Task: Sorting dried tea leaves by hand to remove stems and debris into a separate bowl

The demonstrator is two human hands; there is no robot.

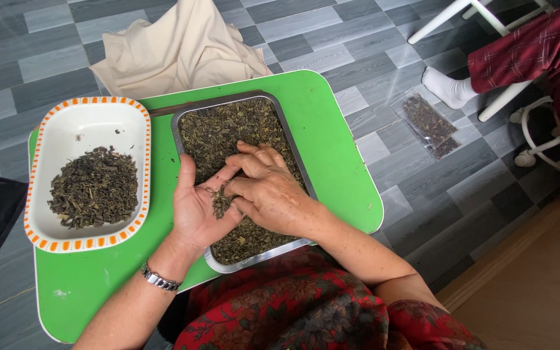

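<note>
While I look down from my head camera, my left hand (199,210) lies palm up over the near part of the metal tray (291,152), its fingers spread apart and slightly cupped, with a small clump of dried leaves (220,202) resting in the palm. My right hand (268,191) lies across it from the right, its fingers (244,162) drawn together and curled down onto that clump, touching it and picking through it rather than gripping anything firmly. Both hands hover just above the bed of loose dried leaves that fills the tray.

The tray sits on the green surface (332,129), running from near to far. To its left, just beside it, stands a white oval dish with an orange-dashed rim (139,123), holding a smaller heap of the same dark leaves (93,186). Beyond the far edge of the surface a beige cloth (183,48) lies crumpled on the grey tiled floor. To the far right a clear packet of leaves (430,123) lies on the floor, near another person's socked foot (447,87).

To sort well, I judge I should keep my left palm level and over the tray so strays drop back in, and work only a thin clump at a time with light fingertips.
</note>
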